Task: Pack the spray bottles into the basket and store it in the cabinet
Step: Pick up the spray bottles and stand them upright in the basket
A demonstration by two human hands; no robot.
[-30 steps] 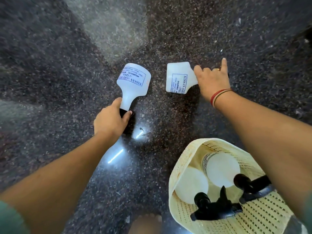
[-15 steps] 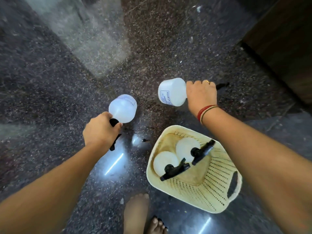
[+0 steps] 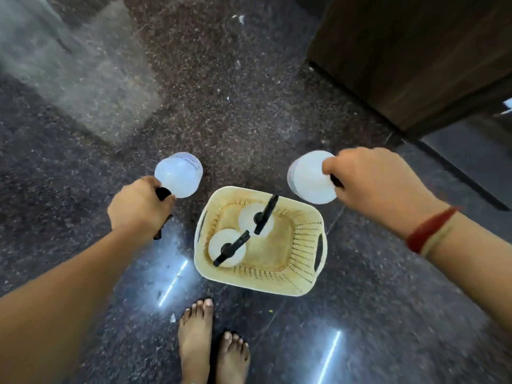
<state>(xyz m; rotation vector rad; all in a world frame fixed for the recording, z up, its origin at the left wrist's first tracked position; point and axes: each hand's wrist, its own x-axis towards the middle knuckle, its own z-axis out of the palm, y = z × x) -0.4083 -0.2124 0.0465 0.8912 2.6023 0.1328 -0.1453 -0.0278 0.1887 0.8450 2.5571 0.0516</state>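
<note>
A cream perforated basket [image 3: 302, 245] stands on the dark floor in front of my feet. Inside it, at its left side, two white spray bottles stand upright with black trigger heads, one [image 3: 225, 248] nearer me and one [image 3: 250, 218] behind it. My left hand [image 3: 138, 206] grips the black head of a third white spray bottle [image 3: 180, 176], held in the air left of the basket. My right hand [image 3: 379, 184] holds a fourth white spray bottle [image 3: 307, 178] by its top, above the basket's far right corner.
A dark wooden cabinet [image 3: 415, 56] stands at the upper right, its base edge running diagonally along the floor. My bare feet [image 3: 213, 342] are just in front of the basket. The polished stone floor [image 3: 221, 106] stretches away to the left and ahead.
Both hands lifted their bottles off the floor and turned them upright. The view has risen, so the basket now sits between my hands.
</note>
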